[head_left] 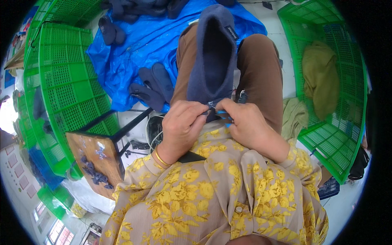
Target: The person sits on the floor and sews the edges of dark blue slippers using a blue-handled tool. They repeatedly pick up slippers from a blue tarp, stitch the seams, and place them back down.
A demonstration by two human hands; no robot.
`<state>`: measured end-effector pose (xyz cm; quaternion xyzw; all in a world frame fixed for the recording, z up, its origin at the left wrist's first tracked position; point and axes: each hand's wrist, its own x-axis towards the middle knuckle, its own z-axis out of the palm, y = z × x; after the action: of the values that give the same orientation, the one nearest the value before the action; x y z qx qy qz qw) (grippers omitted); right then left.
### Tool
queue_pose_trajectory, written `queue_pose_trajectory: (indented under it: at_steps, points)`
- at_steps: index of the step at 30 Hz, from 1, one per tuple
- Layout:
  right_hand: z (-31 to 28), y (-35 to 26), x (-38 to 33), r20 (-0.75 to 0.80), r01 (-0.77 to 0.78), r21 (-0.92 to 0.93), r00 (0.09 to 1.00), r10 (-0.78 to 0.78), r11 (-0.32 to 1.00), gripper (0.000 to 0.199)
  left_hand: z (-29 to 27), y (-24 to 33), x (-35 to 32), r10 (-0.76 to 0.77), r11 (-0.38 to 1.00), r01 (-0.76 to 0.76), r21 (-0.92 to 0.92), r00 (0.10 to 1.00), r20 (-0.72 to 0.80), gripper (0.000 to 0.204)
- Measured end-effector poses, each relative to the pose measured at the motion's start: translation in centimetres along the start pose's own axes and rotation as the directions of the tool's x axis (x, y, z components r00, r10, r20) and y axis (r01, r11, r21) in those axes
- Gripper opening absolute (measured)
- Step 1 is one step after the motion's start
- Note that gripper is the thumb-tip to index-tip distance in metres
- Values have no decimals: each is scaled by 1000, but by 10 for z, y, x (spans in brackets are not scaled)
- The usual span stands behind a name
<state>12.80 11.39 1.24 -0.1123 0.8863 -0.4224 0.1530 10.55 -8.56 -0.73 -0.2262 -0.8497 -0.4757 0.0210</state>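
Observation:
A navy felt slipper (233,61) stands between my knees, its opening facing up and a small dark label on its rim. My left hand (183,122) is closed in a pinch at the slipper's near end, thumb against fingers. Close beside it, my right hand (249,122) has its thumb and fingers curled together. A short pale thread (212,106) shows between the fingertips. Something dark and narrow shows under the right fingers, too covered to name. A dark tuft with pale strands (242,96) lies against my right thigh.
More navy slippers (157,81) lie on a blue tarp (134,61) ahead and left. Green plastic crates (67,85) stand on the left. At right, another green crate (314,143) holds olive cloth (320,77). A wooden stool (96,143) with dark scraps stands near my left arm.

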Motion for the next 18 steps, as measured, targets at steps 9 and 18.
queue_pose_trajectory:
  at_steps: [9,18]
  points:
    - [6,6,4,0,-2,57,1000,2,998,37,-2,1,0,49,999,-49,-7,999,6,21]
    - [7,7,2,-65,17,190,998,-5,982,35,-1,4,1,79,997,-79,-17,996,-40,27]
